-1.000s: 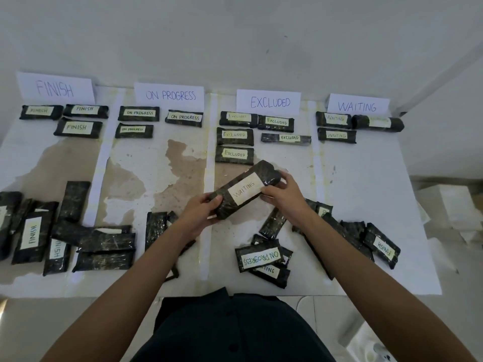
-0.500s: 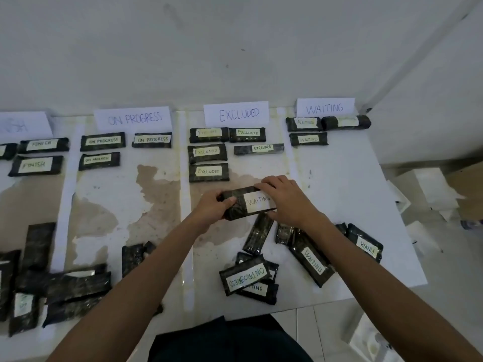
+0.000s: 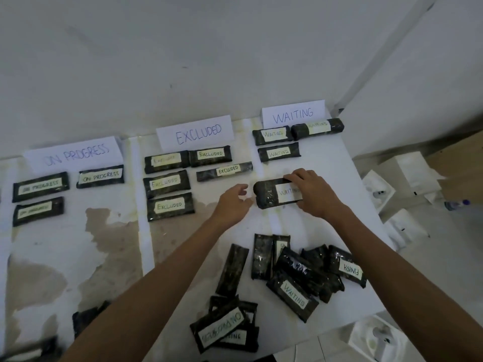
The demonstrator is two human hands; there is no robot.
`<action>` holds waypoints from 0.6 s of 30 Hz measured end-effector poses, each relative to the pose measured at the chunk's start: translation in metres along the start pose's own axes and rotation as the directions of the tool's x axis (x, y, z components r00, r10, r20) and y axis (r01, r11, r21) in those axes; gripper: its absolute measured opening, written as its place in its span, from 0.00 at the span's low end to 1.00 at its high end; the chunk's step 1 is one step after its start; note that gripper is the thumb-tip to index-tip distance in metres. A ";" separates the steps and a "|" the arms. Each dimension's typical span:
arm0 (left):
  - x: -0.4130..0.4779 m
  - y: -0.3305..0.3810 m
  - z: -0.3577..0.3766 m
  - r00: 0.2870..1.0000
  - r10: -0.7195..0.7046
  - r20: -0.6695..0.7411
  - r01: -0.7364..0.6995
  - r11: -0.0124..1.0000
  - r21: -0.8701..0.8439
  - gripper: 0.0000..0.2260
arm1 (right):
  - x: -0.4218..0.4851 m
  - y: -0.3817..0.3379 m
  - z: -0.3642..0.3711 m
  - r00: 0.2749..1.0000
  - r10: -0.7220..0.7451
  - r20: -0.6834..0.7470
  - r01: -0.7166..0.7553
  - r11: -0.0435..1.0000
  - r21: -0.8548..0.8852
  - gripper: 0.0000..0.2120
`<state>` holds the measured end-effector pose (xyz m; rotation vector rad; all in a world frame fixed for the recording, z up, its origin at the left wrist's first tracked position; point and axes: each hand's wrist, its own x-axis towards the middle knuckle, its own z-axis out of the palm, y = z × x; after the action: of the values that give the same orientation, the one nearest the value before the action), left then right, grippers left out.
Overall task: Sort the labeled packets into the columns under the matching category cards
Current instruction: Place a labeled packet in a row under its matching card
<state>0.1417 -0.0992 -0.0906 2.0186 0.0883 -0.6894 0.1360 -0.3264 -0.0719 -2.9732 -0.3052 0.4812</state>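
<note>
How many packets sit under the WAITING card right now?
4 packets: two side by side below the card, one beneath them, one lower, gripped by the right hand. None seems hidden.

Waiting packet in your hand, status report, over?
Right hand holds WAITING packet by its right end. Left hand open, just clear of it. Packet in column under WAITING card; nothing blocking.

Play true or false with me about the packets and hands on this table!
The right hand grips the WAITING packet. True.
The left hand holds a packet too. False: it holds nothing, its fingers relaxed beside that packet.
The gripped packet is below the ON PROGRESS card. False: it is in the column under the WAITING card.
A FINISH packet lies in the unsorted pile. True.
</note>
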 end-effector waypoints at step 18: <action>0.059 0.003 0.039 0.926 0.375 0.044 -0.293 0.640 0.710 0.26 | 0.062 0.057 0.010 0.998 0.017 -0.059 -0.015 1.000 0.026 0.30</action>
<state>0.1756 -0.1450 -0.1326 2.7129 -0.5747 -0.3860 0.2009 -0.3671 -0.1085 -2.9612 -0.2675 0.3949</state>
